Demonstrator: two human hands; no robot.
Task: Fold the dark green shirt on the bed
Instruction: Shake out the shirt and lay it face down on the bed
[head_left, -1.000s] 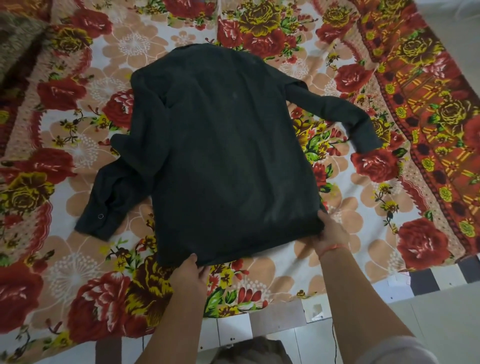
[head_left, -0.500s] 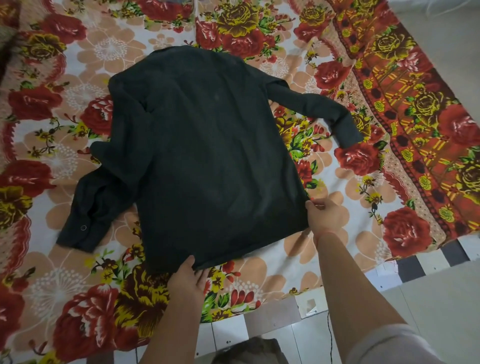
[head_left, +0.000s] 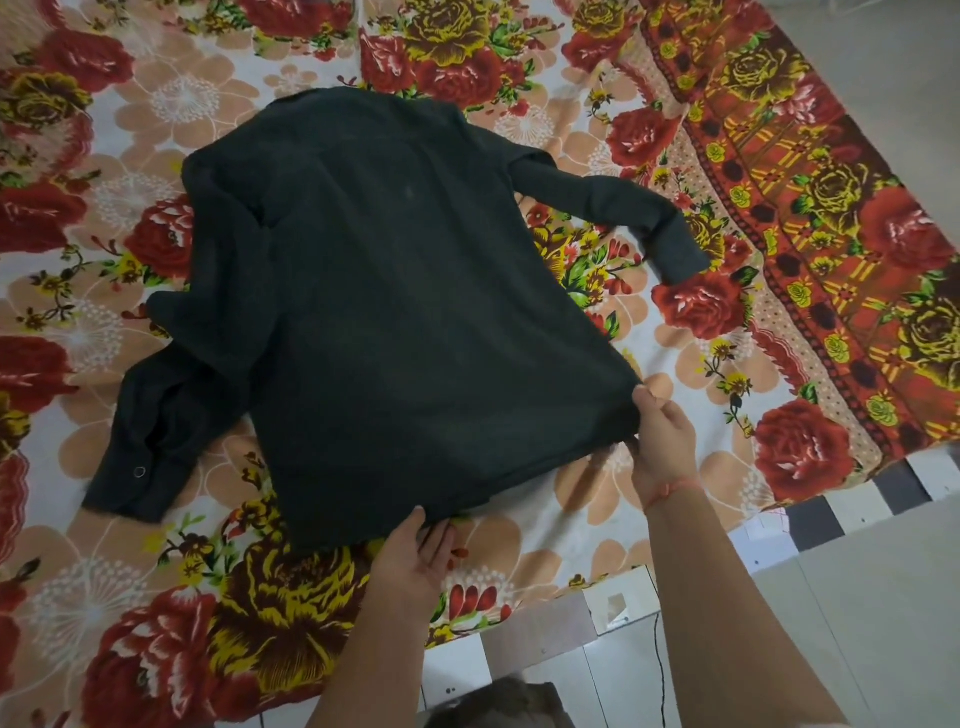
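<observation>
The dark green shirt (head_left: 395, 312) lies back side up on the flowered bed cover (head_left: 571, 530), collar at the far end, hem toward me. Its right sleeve stretches out to the right; its left sleeve lies crumpled at the left, a snap button showing on the cuff. My left hand (head_left: 415, 556) pinches the hem at the near middle, fingers under the cloth. My right hand (head_left: 662, 441) grips the hem's right corner, which is lifted slightly off the cover.
The bed's near edge (head_left: 587, 618) shows checked trim, with pale tiled floor (head_left: 857, 597) to the right and below. A thin black cable (head_left: 661, 670) hangs by the edge. The cover's orange patterned border (head_left: 810, 208) runs along the right.
The view has shifted a little. Both hands stay on the hem; my right hand has tightened on the right corner and raised it slightly.
</observation>
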